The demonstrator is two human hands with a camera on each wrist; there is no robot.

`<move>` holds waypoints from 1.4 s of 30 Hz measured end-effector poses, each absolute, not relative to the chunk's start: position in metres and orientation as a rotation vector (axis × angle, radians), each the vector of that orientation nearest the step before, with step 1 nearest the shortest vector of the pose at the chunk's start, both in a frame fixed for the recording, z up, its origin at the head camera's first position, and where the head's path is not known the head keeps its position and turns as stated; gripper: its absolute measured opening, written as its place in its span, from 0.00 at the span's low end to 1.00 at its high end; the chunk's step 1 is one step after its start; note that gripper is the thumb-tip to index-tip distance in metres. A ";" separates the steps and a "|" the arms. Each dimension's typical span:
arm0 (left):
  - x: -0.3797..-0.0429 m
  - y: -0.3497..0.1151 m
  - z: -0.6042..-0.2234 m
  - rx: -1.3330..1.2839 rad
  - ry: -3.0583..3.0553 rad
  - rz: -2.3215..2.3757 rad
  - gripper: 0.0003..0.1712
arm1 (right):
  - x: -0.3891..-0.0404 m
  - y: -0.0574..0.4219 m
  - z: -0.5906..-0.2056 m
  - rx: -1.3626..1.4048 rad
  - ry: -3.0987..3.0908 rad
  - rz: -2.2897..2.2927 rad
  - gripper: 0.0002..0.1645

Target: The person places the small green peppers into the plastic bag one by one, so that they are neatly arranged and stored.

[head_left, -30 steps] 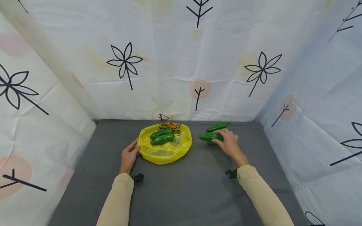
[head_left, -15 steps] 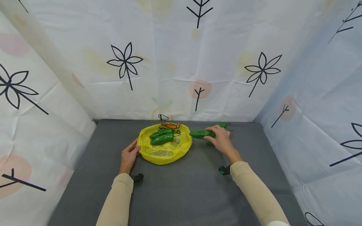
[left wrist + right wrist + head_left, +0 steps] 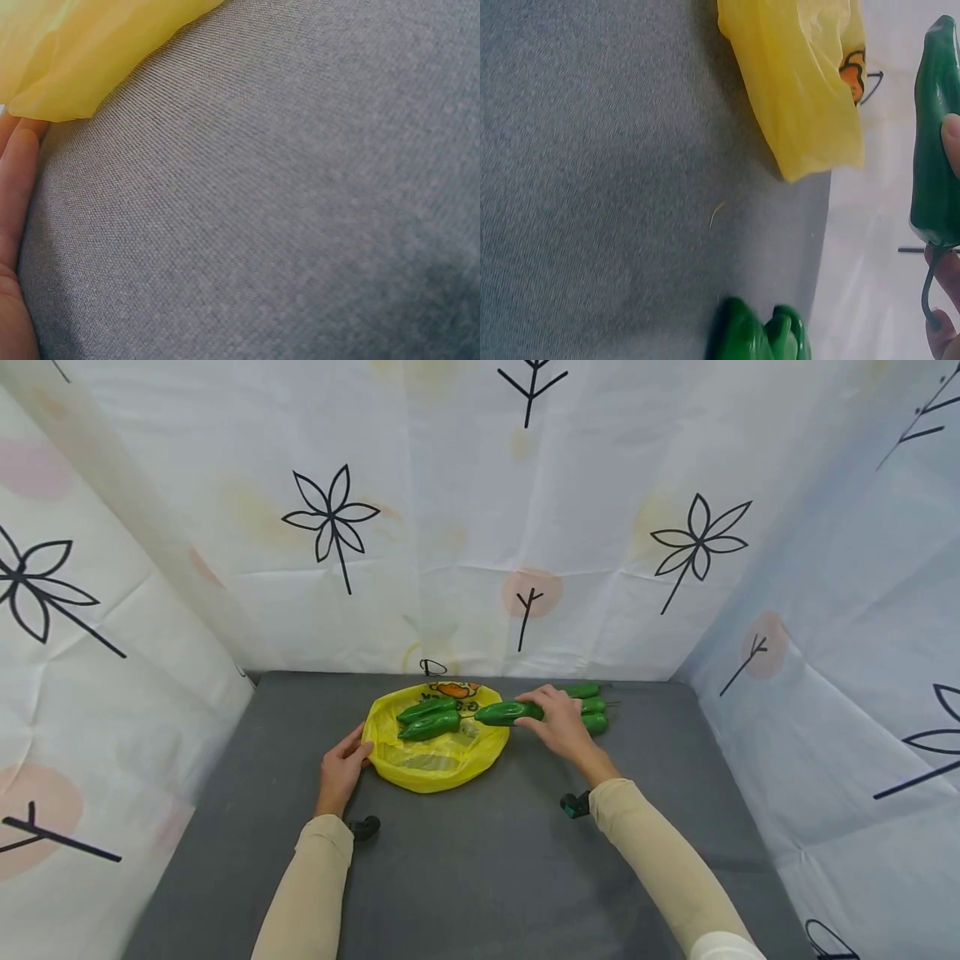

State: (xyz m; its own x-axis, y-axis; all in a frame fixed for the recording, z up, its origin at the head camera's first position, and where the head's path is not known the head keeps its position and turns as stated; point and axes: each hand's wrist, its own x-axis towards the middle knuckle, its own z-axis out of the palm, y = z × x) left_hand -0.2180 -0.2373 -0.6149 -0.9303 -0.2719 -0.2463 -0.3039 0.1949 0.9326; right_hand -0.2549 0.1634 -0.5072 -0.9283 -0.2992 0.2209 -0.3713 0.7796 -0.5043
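Observation:
In the head view, a yellow plastic bag [image 3: 435, 762] lies with its mouth spread open and rolled into a rim. Two green peppers [image 3: 429, 726] rest inside it. At the bag's left side, my left hand [image 3: 342, 770] pinches the rim between thumb and fingers; the left wrist view shows the fingertips partly behind the yellow plastic [image 3: 67, 67]. My right hand [image 3: 561, 727] holds another green pepper [image 3: 501, 713] by its stem half, its tip over the bag's right rim. The right wrist view shows this pepper [image 3: 935, 172] raised, with its curved stem pointing down.
Several more green peppers [image 3: 595, 723] lie on the grey tabletop [image 3: 465, 877] right of the bag, partly hidden behind the right hand. Patterned white fabric [image 3: 450, 527] walls in the table at the back and both sides.
My right hand has moved left with the pepper, from beside the other peppers to the bag's right rim. The left hand has stayed at the bag.

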 end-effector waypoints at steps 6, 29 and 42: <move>-0.219 -0.236 -0.615 -0.586 2.451 1.867 0.29 | -0.257 0.152 -0.507 0.586 -2.832 0.831 0.23; -0.218 -0.237 -0.614 -0.572 2.449 1.871 0.28 | -0.269 0.108 -0.492 0.754 -2.906 0.765 0.23; -0.219 -0.237 -0.616 -0.576 2.426 1.899 0.29 | -0.278 0.085 -0.491 0.782 -2.992 0.815 0.23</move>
State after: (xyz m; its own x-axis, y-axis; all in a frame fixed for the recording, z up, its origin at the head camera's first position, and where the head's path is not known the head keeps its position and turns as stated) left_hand -0.2191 -0.2367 -0.6158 -0.9323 -0.2802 -0.2286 -0.2892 0.1982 0.9365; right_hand -0.2778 0.0852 -0.4907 -0.8788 -0.4718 0.0717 -0.4429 0.7506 -0.4903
